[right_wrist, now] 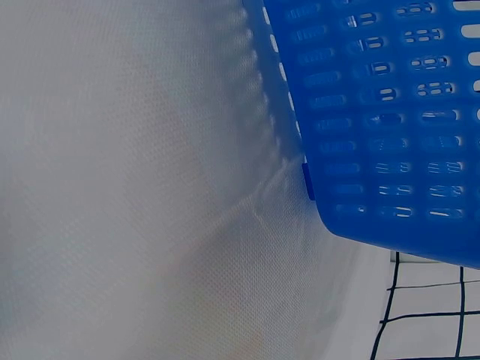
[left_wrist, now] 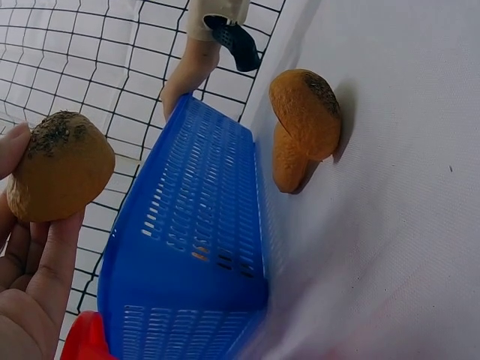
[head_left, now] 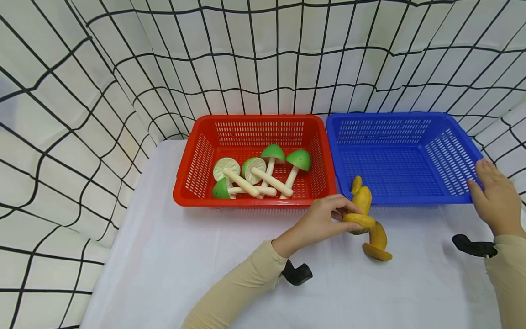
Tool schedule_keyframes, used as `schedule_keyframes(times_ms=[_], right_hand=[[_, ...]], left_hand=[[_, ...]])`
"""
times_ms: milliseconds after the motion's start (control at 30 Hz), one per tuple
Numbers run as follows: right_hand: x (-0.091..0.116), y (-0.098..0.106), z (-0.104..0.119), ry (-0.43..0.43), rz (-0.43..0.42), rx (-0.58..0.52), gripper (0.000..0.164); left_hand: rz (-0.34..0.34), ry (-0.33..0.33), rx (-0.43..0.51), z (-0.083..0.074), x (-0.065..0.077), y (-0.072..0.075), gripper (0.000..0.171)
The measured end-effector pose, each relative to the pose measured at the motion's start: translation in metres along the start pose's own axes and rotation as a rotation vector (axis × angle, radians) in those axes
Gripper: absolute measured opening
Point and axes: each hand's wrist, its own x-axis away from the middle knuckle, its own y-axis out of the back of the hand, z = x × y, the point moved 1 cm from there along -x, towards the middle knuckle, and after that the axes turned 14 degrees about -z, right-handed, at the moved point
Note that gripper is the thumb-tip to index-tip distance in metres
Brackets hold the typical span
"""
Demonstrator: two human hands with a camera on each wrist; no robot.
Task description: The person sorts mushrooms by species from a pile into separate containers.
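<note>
My left hand pinches a yellow mushroom by its cap between thumb and fingers. Its stem points away from me, over the front left rim of the blue basket. In the left wrist view, dark specks top the held cap. Just past that stem, part of another yellow piece shows inside the basket, mostly hidden. A second yellow mushroom lies on the white cloth in front of the basket. My right hand rests on the basket's right rim, fingers fairly straight. The right wrist view shows only the basket's perforated side and cloth.
A red basket stands against the blue one's left side, with several green-capped, white-stemmed mushrooms in it. Behind and to the left rises a black grid over white fabric. Both wrists carry a black device, such as the left one.
</note>
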Motion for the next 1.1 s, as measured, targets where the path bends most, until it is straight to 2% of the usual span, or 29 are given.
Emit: schedule_keyframes(times_ms=[533, 800, 1100], right_hand=[[0.0, -0.001, 0.0, 0.002, 0.007, 0.0, 0.057], [0.0, 0.0, 0.001, -0.003, 0.005, 0.002, 0.056], [0.0, 0.001, 0.003, -0.013, 0.013, 0.016, 0.056]], left_hand=[[-0.029, -0.015, 0.018, 0.001, -0.009, 0.0, 0.024], [-0.037, 0.005, -0.036, 0.001, -0.014, -0.001, 0.025], [-0.058, 0.029, -0.034, 0.0, -0.022, -0.001, 0.024]])
